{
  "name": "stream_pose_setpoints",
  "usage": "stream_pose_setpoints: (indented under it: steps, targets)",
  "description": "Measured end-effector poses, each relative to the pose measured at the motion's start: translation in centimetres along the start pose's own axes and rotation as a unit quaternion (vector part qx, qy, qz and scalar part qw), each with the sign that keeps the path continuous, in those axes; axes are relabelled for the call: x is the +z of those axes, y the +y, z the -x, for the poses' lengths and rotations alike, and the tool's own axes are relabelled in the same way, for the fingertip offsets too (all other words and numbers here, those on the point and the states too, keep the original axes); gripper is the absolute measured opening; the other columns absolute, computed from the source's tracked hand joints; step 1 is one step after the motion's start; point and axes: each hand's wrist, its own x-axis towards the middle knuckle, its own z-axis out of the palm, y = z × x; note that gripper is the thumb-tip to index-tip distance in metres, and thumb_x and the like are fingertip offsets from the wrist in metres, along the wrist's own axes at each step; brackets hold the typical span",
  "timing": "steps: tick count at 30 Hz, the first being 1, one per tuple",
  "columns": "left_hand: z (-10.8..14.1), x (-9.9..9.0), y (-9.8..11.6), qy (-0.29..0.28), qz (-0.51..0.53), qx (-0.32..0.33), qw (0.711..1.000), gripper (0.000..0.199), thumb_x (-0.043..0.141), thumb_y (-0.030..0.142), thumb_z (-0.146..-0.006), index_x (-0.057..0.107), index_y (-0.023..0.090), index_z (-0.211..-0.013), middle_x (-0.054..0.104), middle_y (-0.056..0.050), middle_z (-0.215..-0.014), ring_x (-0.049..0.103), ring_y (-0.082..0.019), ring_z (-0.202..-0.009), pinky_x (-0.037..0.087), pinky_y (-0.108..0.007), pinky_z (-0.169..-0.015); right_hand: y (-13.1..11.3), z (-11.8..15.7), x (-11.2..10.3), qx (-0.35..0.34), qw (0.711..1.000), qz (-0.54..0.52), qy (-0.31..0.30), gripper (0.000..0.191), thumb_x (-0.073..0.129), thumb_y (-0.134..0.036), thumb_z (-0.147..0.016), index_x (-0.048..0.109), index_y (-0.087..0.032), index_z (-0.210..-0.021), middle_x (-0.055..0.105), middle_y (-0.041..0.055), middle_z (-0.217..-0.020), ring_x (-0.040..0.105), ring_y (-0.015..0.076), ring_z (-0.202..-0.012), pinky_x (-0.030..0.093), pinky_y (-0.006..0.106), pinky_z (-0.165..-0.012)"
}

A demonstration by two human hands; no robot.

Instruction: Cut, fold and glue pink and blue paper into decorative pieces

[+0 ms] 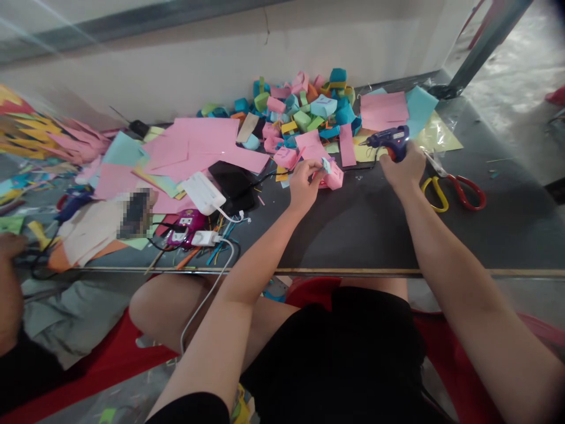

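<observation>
My left hand (304,187) pinches a small light-blue paper piece (326,165) close to a folded pink paper piece (334,176). Whether the fingers also grip the pink piece I cannot tell. In my right hand (406,166) is a dark blue hot glue gun (391,141), its nozzle pointing left over the paper and a small red light showing on its body. Scissors (463,191) with one yellow and one red handle lie on the table just right of that hand.
A heap of folded coloured paper pieces (304,112) lies against the wall. Pink sheets (198,141) spread to the left, near a purple power strip (188,227) and a white charger (205,238) with its cable. Another person's arm (9,282) is at the far left.
</observation>
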Motion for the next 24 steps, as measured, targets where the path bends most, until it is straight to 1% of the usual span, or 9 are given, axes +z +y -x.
stream_pose_setpoints:
  steps: [2,4,6,8,12,16,20,24]
  targets:
    - [-0.1,0.1,-0.1,-0.008,0.006,-0.015,1.000,0.018,0.070,0.039,-0.097,0.066,0.024,-0.104,0.072,-0.006,-0.107,0.075,-0.020,-0.103,0.063,-0.039,-0.096,-0.4,0.4,0.1,-0.046,0.997,-0.056,-0.008,0.027,0.072,-0.046,-0.079,0.069,-0.023,-0.093,0.067,0.0064,-0.079,0.066,0.0281,-0.081,0.058,0.053,-0.083]
    - [-0.1,0.2,-0.1,-0.011,0.014,-0.022,1.000,0.020,0.068,0.042,-0.098,0.065,0.024,-0.106,0.073,-0.006,-0.107,0.076,-0.019,-0.102,0.063,-0.037,-0.094,-1.0,1.0,0.2,-0.090,0.990,-0.106,-0.029,0.030,0.072,-0.049,-0.081,0.070,-0.022,-0.095,0.066,0.0048,-0.075,0.065,0.0260,-0.077,0.058,0.050,-0.081]
    - [-0.1,0.3,-0.1,-0.017,0.017,-0.028,0.999,0.023,0.066,0.046,-0.098,0.064,0.024,-0.107,0.073,-0.006,-0.106,0.077,-0.020,-0.103,0.062,-0.037,-0.093,-1.6,1.6,0.2,-0.124,0.981,-0.138,-0.054,0.035,0.072,-0.051,-0.082,0.072,-0.022,-0.100,0.066,0.0049,-0.076,0.064,0.0253,-0.075,0.059,0.048,-0.078]
    - [-0.1,0.3,0.0,-0.025,0.011,-0.034,0.999,0.026,0.065,0.049,-0.098,0.064,0.024,-0.107,0.073,-0.006,-0.105,0.077,-0.021,-0.105,0.062,-0.038,-0.094,-2.0,2.2,0.1,-0.142,0.976,-0.150,-0.063,0.036,0.071,-0.050,-0.083,0.072,-0.022,-0.105,0.067,0.0055,-0.078,0.064,0.0253,-0.076,0.059,0.047,-0.076]
    - [0.0,0.2,0.0,-0.035,-0.011,-0.042,0.998,0.032,0.065,0.054,-0.097,0.062,0.024,-0.106,0.073,-0.006,-0.104,0.076,-0.023,-0.107,0.060,-0.040,-0.094,-2.3,2.6,0.1,-0.166,0.975,-0.130,-0.066,0.036,0.071,-0.045,-0.083,0.073,-0.023,-0.111,0.070,0.0070,-0.086,0.066,0.0264,-0.081,0.059,0.046,-0.077]
    - [0.1,0.2,-0.2,-0.038,-0.010,-0.037,0.999,0.031,0.065,0.053,-0.098,0.059,0.023,-0.103,0.072,-0.005,-0.099,0.076,-0.023,-0.103,0.060,-0.039,-0.091,-2.1,2.5,0.2,-0.175,0.976,-0.113,-0.070,0.038,0.070,-0.040,-0.082,0.072,-0.021,-0.115,0.071,0.0089,-0.091,0.067,0.0269,-0.083,0.058,0.047,-0.079]
    - [0.0,0.2,-0.1,-0.040,-0.006,-0.036,0.999,0.031,0.063,0.054,-0.098,0.058,0.024,-0.101,0.072,-0.003,-0.095,0.077,-0.022,-0.099,0.061,-0.038,-0.087,-2.1,2.4,0.2,-0.177,0.977,-0.099,-0.073,0.035,0.069,-0.038,-0.082,0.071,-0.022,-0.113,0.070,0.0084,-0.092,0.067,0.0274,-0.087,0.058,0.047,-0.082]
    - [0.0,0.2,0.0,-0.047,0.003,-0.041,0.998,0.029,0.064,0.053,-0.098,0.058,0.024,-0.101,0.072,-0.003,-0.096,0.078,-0.022,-0.100,0.061,-0.039,-0.088,-2.0,2.3,0.2,-0.179,0.976,-0.102,-0.068,0.033,0.069,-0.037,-0.082,0.070,-0.022,-0.112,0.070,0.0097,-0.095,0.067,0.0284,-0.088,0.058,0.048,-0.084]
